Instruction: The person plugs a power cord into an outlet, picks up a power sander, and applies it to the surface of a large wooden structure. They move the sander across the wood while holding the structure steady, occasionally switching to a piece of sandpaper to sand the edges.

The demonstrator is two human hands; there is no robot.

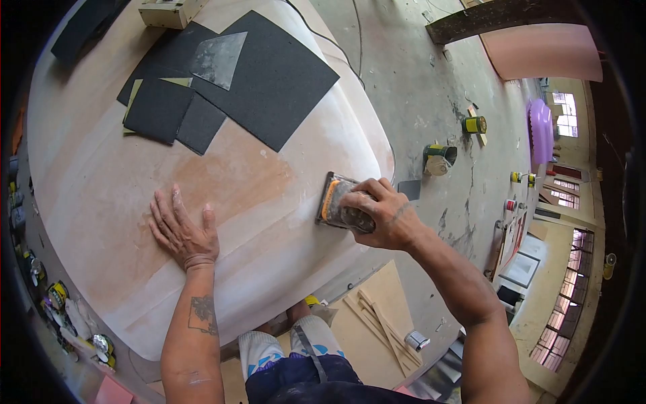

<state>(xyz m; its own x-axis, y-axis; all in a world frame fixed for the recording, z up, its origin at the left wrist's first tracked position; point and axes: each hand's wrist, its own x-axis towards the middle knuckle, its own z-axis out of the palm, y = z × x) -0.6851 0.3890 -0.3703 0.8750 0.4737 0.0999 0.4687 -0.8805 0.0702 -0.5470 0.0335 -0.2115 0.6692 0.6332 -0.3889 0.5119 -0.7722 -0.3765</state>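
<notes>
My right hand is wrapped round the dark, dusty grip of a hand sander with an orange strip. The sander rests on the rounded right edge of a large, smooth panel, pale with brownish patches and white dust. To the left, my left hand lies flat on the same panel, fingers apart, holding nothing. Beyond both hands, black sandpaper sheets are spread on the panel, some folded into smaller pieces. A grey, dusty trapezoid piece lies on top of them.
A beige box and a black object sit at the panel's far end. A dark cable runs along its far right side. Cans stand on the concrete floor. Wooden strips and a small tin lie near my legs.
</notes>
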